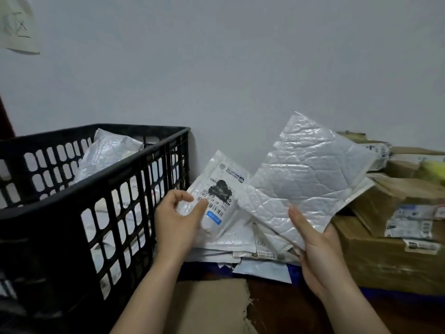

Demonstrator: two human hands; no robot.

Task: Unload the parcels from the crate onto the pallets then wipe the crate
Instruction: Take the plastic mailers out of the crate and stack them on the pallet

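The pale grey wall [240,68] fills most of what you see from here, and against it on the left stands the black slatted crate [72,201], which has white padded parcels [108,150] heaped inside it, one rising just above the rim. Over on the right, brown cardboard boxes [375,256] with shipping labels are stacked against the same wall. Between crate and boxes lies a loose pile of flat white mailers [231,239], with a strip of blue [295,271] showing under its front edge. A torn sheet of cardboard [207,307] lies on the floor in front of that. Above the pile the person holds up a large bubble mailer [310,179], tilted on one corner with its plain quilted side to us; the right hand [317,251] grips it at the lower edge, thumb on the front and fingers behind it. Just beside it, nearer the crate, is a smaller labelled mailer [216,191] with a barcode and a blacked-out patch. The left hand [175,225] pinches its lower part, thumb pressed on the label and fingers curled. High on the left, a paper note [16,25] with blurred handwriting hangs on the wall.
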